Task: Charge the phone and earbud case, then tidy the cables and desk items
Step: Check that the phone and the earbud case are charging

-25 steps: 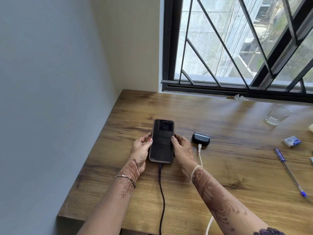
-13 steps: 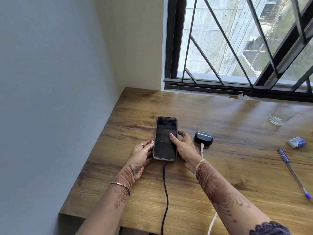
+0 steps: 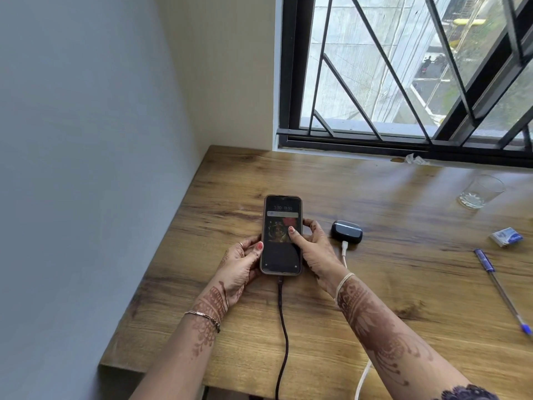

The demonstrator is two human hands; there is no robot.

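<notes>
The phone (image 3: pixel 281 215) lies flat on the wooden desk (image 3: pixel 403 278), its screen lit. A black cable (image 3: pixel 284 336) is plugged into its near end and runs off the front edge. My left hand (image 3: pixel 240 267) holds the phone's left side with the thumb on the bezel. My right hand (image 3: pixel 313 249) grips the right side, thumb pressed on the screen. The dark earbud case (image 3: pixel 346 231) sits just right of my right hand, with a white cable (image 3: pixel 344 249) plugged into it; that cable passes under my right forearm.
A drinking glass (image 3: pixel 478 192) stands at the back right. A small blue-and-white box (image 3: pixel 507 237) and a blue pen (image 3: pixel 501 290) lie at the right. A crumpled scrap (image 3: pixel 415 160) rests by the window frame. The wall borders the desk's left edge.
The phone screen has lit up. My right thumb moved from the phone's edge onto the screen. The phone shifted slightly away from me.
</notes>
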